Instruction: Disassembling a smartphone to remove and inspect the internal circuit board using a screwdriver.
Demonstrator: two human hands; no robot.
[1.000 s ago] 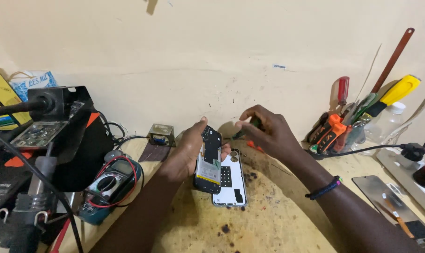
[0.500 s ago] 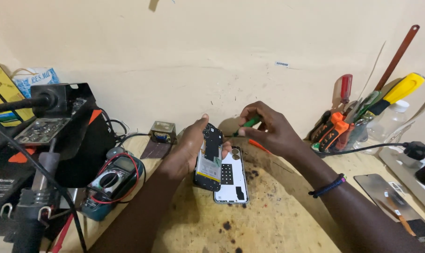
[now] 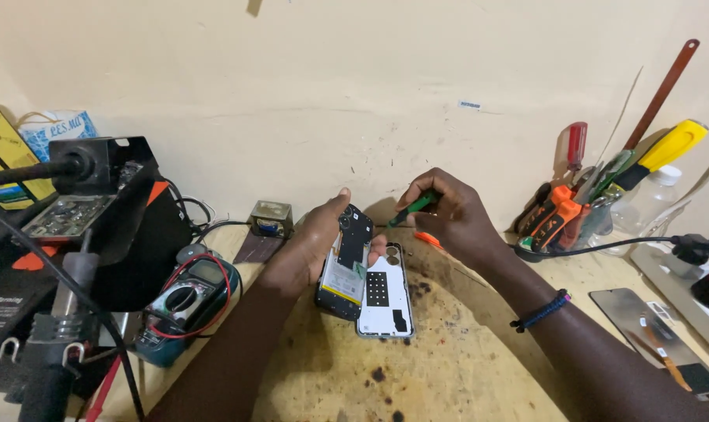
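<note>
Our left hand (image 3: 311,246) is clamped around an opened phone (image 3: 345,262), tilting it up off the tabletop (image 3: 448,367) so its insides face us, just above the white back cover (image 3: 385,293) lying flat. Our right hand (image 3: 452,215) is pinched shut on a green-handled tool (image 3: 413,207), angled down toward the phone's top edge. We cannot make out the tool's tip, and our fingers hide the phone's left side.

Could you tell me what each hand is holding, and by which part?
Left hand grips the opened phone by its left edge; right hand pinches a green-handled tool by its handle.
</note>
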